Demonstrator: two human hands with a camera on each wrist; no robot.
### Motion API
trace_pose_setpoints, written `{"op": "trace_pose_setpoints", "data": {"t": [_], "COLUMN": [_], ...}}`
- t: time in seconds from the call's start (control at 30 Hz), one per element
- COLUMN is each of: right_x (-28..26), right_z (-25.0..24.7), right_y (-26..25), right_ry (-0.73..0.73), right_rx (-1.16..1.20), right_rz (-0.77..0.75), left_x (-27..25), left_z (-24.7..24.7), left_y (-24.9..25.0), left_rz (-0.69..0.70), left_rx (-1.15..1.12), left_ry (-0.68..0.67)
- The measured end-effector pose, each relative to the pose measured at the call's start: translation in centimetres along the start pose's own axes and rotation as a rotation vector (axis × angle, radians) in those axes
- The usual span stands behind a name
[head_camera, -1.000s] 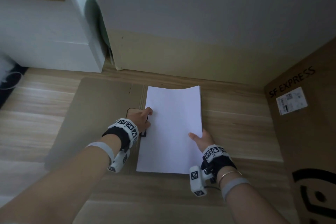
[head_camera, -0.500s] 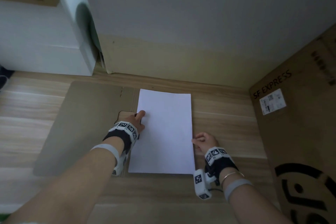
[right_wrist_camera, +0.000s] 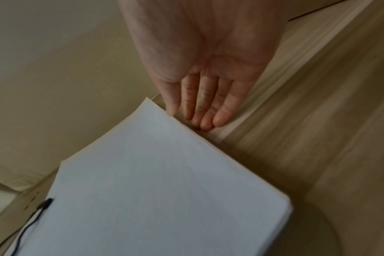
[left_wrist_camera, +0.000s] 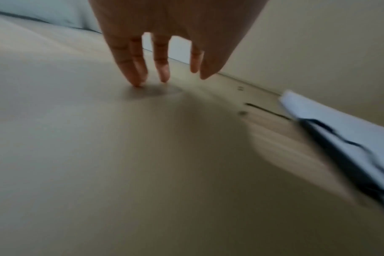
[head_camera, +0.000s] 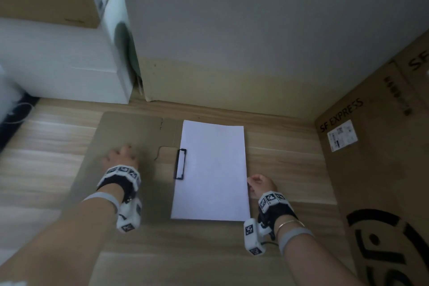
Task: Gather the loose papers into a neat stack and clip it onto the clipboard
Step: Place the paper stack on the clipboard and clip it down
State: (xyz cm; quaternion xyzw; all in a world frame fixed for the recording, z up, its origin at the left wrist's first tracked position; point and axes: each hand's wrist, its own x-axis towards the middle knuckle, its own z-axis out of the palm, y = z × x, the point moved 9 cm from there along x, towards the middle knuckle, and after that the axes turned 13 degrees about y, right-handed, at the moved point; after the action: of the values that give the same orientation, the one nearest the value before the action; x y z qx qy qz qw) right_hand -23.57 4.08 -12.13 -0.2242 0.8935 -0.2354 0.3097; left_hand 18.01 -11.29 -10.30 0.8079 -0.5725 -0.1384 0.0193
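Note:
A neat white paper stack [head_camera: 212, 172] lies flat on the brown clipboard [head_camera: 166, 158], of which only the left strip shows. The black clip [head_camera: 180, 164] sits over the stack's left edge. My left hand [head_camera: 120, 153] is to the left of the clipboard, its straight fingers spread. In the left wrist view the left hand [left_wrist_camera: 164, 78] touches the cardboard with its fingertips; the paper stack [left_wrist_camera: 340, 124] and the clip [left_wrist_camera: 340, 155] lie off to its right. My right hand [head_camera: 253, 183] rests against the stack's right edge. In the right wrist view the right hand [right_wrist_camera: 195, 117] is open, its thumb touching the paper stack [right_wrist_camera: 153, 190].
A flattened cardboard sheet [head_camera: 111, 137] lies on the wooden floor [head_camera: 290, 162] under the clipboard's left part. A tall SF Express carton [head_camera: 383, 169] stands close on the right. A white box [head_camera: 58, 65] and the wall close off the back.
My left hand has let go of the clip and moved left onto the cardboard. The clip now shows over the stack's edge. The stack, bowed up a second ago, lies flat.

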Motion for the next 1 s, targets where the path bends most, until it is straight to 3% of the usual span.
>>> {"op": "trace_pose_setpoints", "data": {"t": [0.17,0.33,0.43,0.53,0.63,0.77,0.87,1.0], "right_x": [-0.7,-1.0,-0.9,-1.2,-1.7,-2.1,-2.5,-2.1], "right_z": [-0.1,-0.3,-0.1,0.0,-0.2,-0.2,-0.2,0.4], "right_y": [-0.1,0.2,0.1,-0.1,-0.4,-0.7,-0.8,0.2], "right_ry": [0.012,0.036,0.022,0.018,0.022,0.024,0.014,-0.051], "right_rx": [-0.011,-0.066,-0.068,-0.071,-0.121,-0.15,-0.132,-0.1], "right_rz": [0.03,0.026,0.015,0.016,-0.01,-0.045,-0.043,-0.017], "left_x": [0.1,-0.6,1.1,3.1,4.1,0.8,-1.7,-5.4], "left_z": [-1.6,-2.9,-3.1,-4.8,-8.4,-13.8,-16.7,-17.0], "left_y": [-7.5,-8.2,-9.6,-9.2,-6.6,-1.6,2.5,8.4], "left_rz": [-0.214,-0.263,-0.265,-0.121,0.044,0.317,0.392,0.49], "left_rx": [0.142,0.051,0.109,0.107,-0.001,0.077,-0.009,-0.173], "left_ry": [0.01,-0.034,-0.093,-0.178,-0.14,-0.223,-0.239,-0.348]}}
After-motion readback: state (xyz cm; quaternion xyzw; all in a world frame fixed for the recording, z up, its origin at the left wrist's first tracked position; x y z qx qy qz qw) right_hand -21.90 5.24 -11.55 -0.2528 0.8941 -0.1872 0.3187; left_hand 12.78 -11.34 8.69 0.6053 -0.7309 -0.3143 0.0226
